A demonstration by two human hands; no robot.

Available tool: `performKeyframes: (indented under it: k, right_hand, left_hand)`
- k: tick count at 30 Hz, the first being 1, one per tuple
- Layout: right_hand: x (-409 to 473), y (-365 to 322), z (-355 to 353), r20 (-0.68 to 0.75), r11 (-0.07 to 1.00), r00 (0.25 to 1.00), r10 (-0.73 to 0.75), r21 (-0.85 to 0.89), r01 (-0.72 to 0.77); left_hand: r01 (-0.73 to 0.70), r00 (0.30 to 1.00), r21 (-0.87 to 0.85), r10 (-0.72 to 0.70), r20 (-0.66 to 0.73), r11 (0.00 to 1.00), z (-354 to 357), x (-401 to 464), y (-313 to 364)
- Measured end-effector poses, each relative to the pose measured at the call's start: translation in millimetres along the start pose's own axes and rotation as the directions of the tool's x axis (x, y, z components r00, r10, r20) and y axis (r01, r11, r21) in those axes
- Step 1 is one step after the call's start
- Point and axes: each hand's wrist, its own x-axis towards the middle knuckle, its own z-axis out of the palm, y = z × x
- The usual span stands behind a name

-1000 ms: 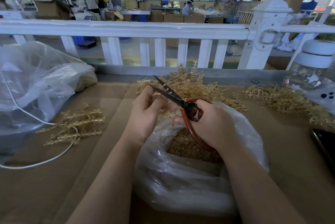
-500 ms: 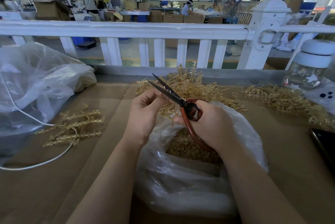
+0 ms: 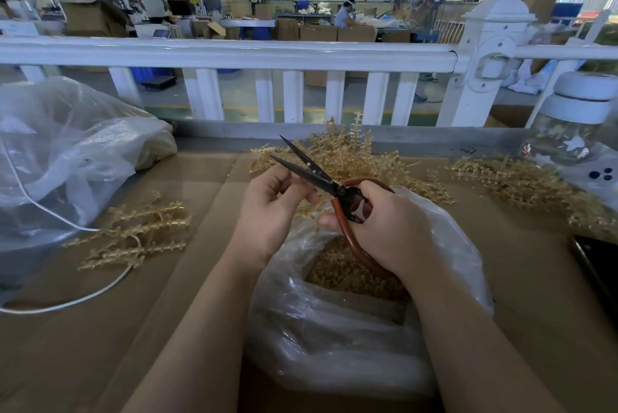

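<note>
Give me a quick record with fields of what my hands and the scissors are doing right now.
right hand: grips the red handles of the scissors
scissors: blades open, pointing up and left
left hand: pinches a gold sprig beside the blades
bag: clear, open under both hands, gold bits inside
table: loose sprigs left, behind and right
</note>
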Motion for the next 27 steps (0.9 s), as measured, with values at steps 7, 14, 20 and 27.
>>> performKeyframes:
  k: [7, 14, 20, 27]
  right_hand:
    - [-0.8, -0.9, -0.1, -0.007, 1.0, 1.0, -0.001, 0.022, 0.001]
    - [-1.0, -0.9, 1.1, 0.0, 0.999, 1.0, 0.006, 0.032, -0.006]
    - [-0.8, -0.5, 0.5, 0.002, 0.999, 1.0, 0.005, 0.043, -0.005]
    - [-1.1, -0.2, 0.2, -0.006, 0.999, 1.0, 0.013, 0.035, -0.013]
  left_hand:
    - [0.001, 1.0, -0.011, -0.001, -0.002, 1.0, -0.2, 1.2, -1.6]
    - [0.01, 1.0, -0.072, -0.008, 0.018, 0.997, 0.4, 0.3, 0.0]
    - [-0.007, 1.0, -0.07, 0.006, -0.008, 0.998, 1.3, 0.2, -1.5]
    - [-0.041, 0.999, -0.007, 0.041, -0.002, 0.999, 1.8, -0.2, -1.2]
